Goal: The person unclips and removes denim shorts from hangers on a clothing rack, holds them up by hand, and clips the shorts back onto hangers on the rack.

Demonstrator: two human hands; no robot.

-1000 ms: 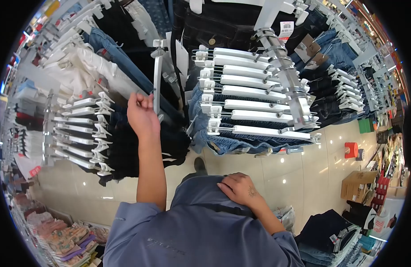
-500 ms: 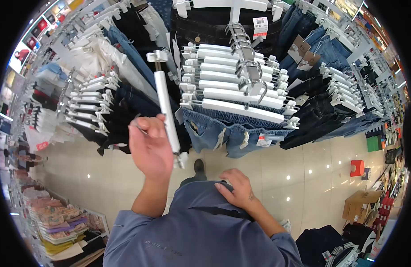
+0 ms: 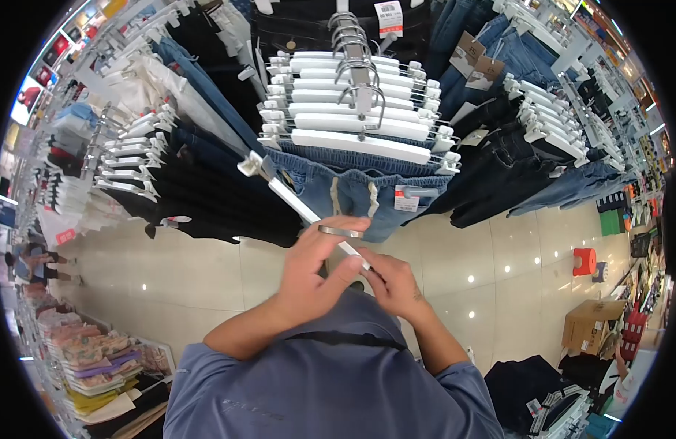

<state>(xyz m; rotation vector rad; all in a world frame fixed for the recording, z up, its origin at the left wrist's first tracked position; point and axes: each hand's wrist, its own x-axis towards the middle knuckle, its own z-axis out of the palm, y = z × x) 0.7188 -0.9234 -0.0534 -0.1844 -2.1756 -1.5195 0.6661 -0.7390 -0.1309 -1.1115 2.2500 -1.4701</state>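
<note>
Someone in a blue shirt (image 3: 323, 388) is standing close to a clothes rack here, and both hands are holding one white hanger (image 3: 292, 199). The hanger is slanting just ahead of the shirt, its far clip (image 3: 250, 164) pointing up past the left edge of the denim (image 3: 316, 183) and its near end running down into the fingers. The left hand (image 3: 316, 267) is closing around the middle of the bar, the thumb standing a little apart from the fingers, and the metal hook (image 3: 341, 232) is lying across those fingers. The right hand (image 3: 393, 282) is gripping the near end, fingers bunched narrowly around it.

Past the hands, a row of hangers (image 3: 360, 146) is hanging from a metal rail (image 3: 356, 58), the frontmost one sitting at the rail's near end and carrying the denim, from which a price tag (image 3: 406, 197) and pale drawstrings (image 3: 373, 199) are dangling. Black trousers (image 3: 213, 197) are hanging to the left of that row and dark jeans (image 3: 499, 175) to the right. Beyond the right arm, a red stool (image 3: 584, 261) and a carton (image 3: 592, 322) are standing on the shiny floor (image 3: 513, 293).
</note>
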